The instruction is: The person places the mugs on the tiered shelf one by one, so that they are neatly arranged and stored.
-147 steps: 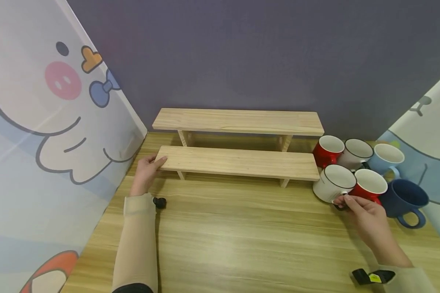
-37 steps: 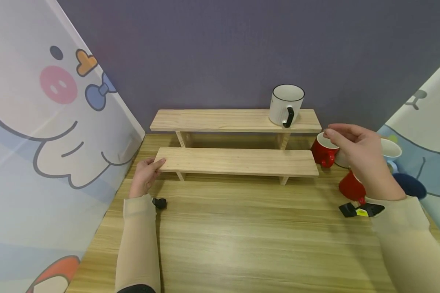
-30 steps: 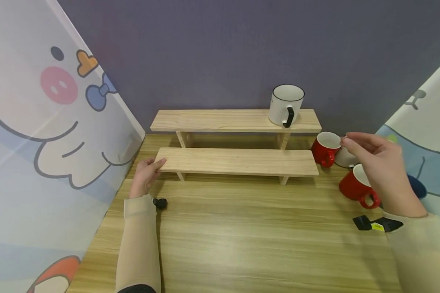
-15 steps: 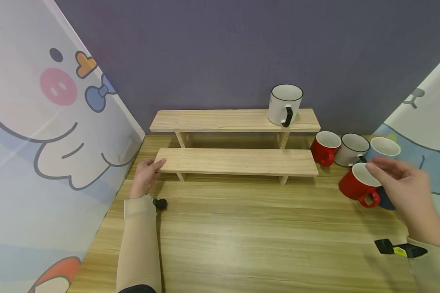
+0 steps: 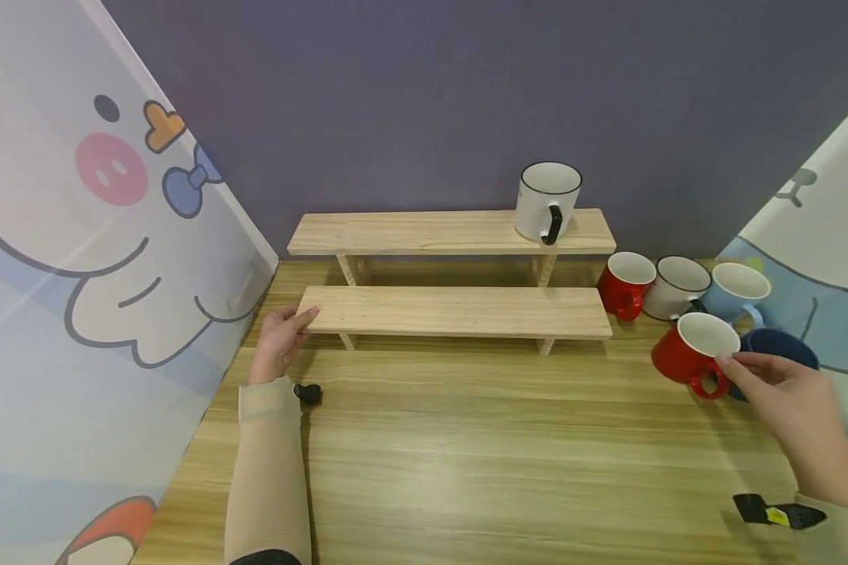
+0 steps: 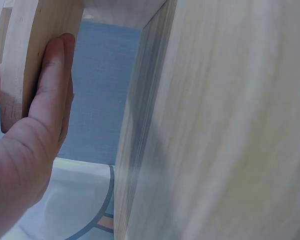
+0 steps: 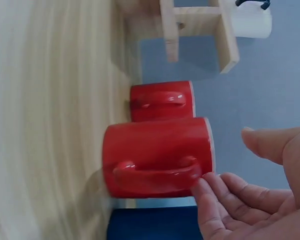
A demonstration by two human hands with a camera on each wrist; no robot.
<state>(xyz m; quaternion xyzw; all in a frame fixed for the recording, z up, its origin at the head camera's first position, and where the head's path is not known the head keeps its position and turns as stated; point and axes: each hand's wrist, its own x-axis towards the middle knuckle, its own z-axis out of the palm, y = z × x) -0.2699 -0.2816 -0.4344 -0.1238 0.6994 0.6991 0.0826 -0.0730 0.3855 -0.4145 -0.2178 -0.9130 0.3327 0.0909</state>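
Note:
At the left end of a two-step wooden shelf, my left hand pinches the lower board, thumb on top and fingers beneath. My right hand hovers at the front red mug, thumb and fingers apart. In the right wrist view its fingertips are by the rim and handle of that red mug; whether they touch cannot be told. A white mug with black rim and handle stands upright on the upper board's right part, handle forward.
Right of the shelf stand another red mug, a white mug with a black rim, a light blue mug and a dark blue mug, partly behind my right hand. A grey wall rises behind; printed panels flank the table.
The white mug has gone from the table to the upper board. My right hand has let it go and come back down right to the front red mug. My left hand stays put.

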